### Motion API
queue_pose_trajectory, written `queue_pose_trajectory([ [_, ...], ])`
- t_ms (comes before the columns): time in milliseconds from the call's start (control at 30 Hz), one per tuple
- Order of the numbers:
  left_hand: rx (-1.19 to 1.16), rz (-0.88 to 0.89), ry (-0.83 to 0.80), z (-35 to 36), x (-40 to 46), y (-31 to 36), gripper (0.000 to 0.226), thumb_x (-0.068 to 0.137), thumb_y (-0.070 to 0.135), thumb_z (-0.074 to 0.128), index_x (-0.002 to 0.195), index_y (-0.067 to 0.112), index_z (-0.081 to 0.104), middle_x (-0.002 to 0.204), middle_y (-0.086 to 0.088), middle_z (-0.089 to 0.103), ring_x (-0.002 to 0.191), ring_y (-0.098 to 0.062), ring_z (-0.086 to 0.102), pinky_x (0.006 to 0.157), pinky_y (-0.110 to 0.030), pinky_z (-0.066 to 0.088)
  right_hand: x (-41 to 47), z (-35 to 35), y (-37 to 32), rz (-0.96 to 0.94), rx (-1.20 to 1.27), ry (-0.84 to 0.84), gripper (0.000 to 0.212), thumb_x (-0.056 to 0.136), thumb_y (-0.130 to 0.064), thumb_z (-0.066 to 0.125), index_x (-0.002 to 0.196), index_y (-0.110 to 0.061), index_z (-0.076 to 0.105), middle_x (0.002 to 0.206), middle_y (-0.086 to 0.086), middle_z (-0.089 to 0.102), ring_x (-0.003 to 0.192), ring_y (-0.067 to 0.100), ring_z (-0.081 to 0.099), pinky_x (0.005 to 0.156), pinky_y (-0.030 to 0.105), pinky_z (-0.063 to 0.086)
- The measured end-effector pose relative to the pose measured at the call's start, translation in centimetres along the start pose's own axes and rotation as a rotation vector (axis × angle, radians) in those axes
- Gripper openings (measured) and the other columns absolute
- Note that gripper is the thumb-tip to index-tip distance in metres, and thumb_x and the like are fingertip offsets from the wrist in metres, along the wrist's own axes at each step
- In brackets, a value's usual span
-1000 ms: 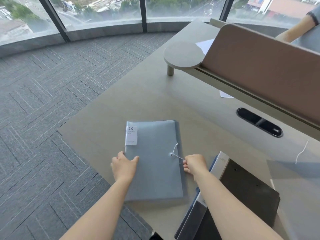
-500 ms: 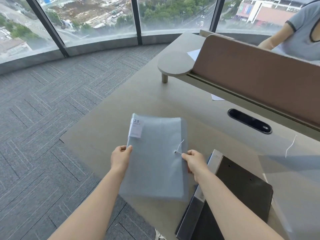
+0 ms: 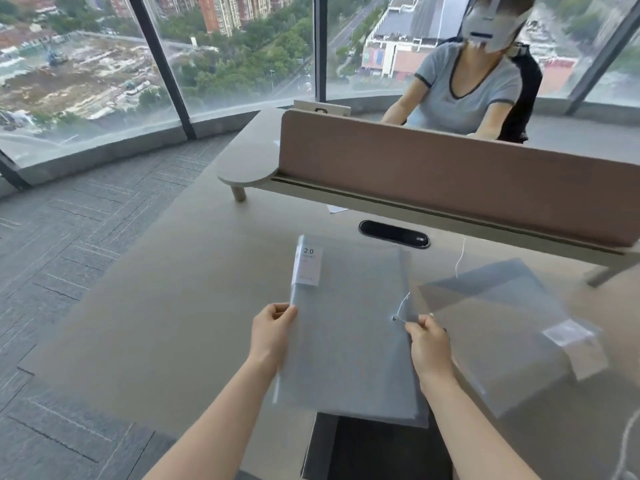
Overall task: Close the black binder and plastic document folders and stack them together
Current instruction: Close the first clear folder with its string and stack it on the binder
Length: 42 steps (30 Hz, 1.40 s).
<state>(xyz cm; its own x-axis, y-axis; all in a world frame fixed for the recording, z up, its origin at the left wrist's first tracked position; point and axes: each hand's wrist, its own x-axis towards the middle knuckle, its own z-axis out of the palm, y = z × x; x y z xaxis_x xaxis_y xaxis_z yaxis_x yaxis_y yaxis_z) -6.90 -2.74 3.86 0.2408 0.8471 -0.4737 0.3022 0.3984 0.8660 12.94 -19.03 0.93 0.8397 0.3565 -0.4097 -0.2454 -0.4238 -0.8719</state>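
A closed translucent grey-blue plastic folder with a white "20" label hangs lifted above the desk. My left hand pinches its left edge. My right hand grips its right edge beside the string-and-button clasp. Below its near edge lies the black binder, closed, its far part hidden by the folder. A second translucent plastic folder lies flat on the desk to the right, with a loose white string.
The beige desk ends at the left over grey carpet. A brown divider panel and a raised shelf stand at the back, with a black cable slot. Another person sits behind the divider.
Both hands have lifted the grey-blue folder off the desk and carried it right, over the black binder. The camera has tilted up, showing the person behind the divider.
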Motion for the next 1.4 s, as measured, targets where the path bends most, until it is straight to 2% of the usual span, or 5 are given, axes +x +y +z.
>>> queue_pose_trajectory([
  [333,0.162,-0.058,-0.224,4.2,-3.7,-4.9,0.010,0.090,0.018,0.066,0.095,0.011,0.072,0.089,-0.007,0.078,0.078,-0.020,0.074,0.066,-0.031,0.054,-2.3,-6.9,8.4,0.141,-0.044,0.130,0.025,0.086,-0.023,0.053,0.077,0.001,0.054,0.063,0.006,0.050,0.060,0.020,0.043,0.061,0.035,0.035],
  [567,0.270,-0.072,-0.236,4.3,-4.7,-6.7,0.025,0.076,0.033,0.070,0.093,0.015,0.073,0.087,-0.005,0.078,0.083,-0.024,0.075,0.079,-0.046,0.060,-3.7,-7.9,10.5,0.193,-0.092,0.091,0.023,0.090,-0.017,0.055,0.075,0.000,0.053,0.063,0.005,0.049,0.059,0.020,0.040,0.058,0.032,0.031],
  [833,0.406,0.000,-0.164,4.7,-4.7,-7.2,0.011,0.085,0.027,0.070,0.094,0.021,0.071,0.089,-0.001,0.074,0.087,-0.021,0.071,0.079,-0.038,0.057,-4.3,-8.0,10.5,0.170,-0.301,0.002,0.025,0.093,-0.029,0.055,0.077,-0.012,0.049,0.068,0.002,0.055,0.060,0.021,0.048,0.056,0.033,0.033],
  [1133,0.452,-0.103,-0.214,4.9,-4.3,-7.9,0.062,0.074,0.042,0.070,0.129,0.019,0.053,0.118,-0.001,0.062,0.099,-0.019,0.066,0.083,-0.035,0.052,-3.9,-7.2,10.7,0.177,-0.512,0.137,0.012,0.089,-0.030,0.058,0.094,-0.023,0.049,0.102,0.002,0.057,0.089,0.028,0.060,0.067,0.032,0.039],
  [1400,0.407,-0.111,-0.262,4.0,-3.7,-8.4,0.042,0.065,0.047,0.063,0.088,0.012,0.069,0.083,-0.016,0.072,0.067,-0.023,0.066,0.080,-0.052,0.057,-3.9,-7.0,10.1,0.202,-0.470,0.116,0.015,0.081,-0.012,0.053,0.073,-0.007,0.065,0.055,0.003,0.054,0.055,0.026,0.047,0.052,0.030,0.031],
])
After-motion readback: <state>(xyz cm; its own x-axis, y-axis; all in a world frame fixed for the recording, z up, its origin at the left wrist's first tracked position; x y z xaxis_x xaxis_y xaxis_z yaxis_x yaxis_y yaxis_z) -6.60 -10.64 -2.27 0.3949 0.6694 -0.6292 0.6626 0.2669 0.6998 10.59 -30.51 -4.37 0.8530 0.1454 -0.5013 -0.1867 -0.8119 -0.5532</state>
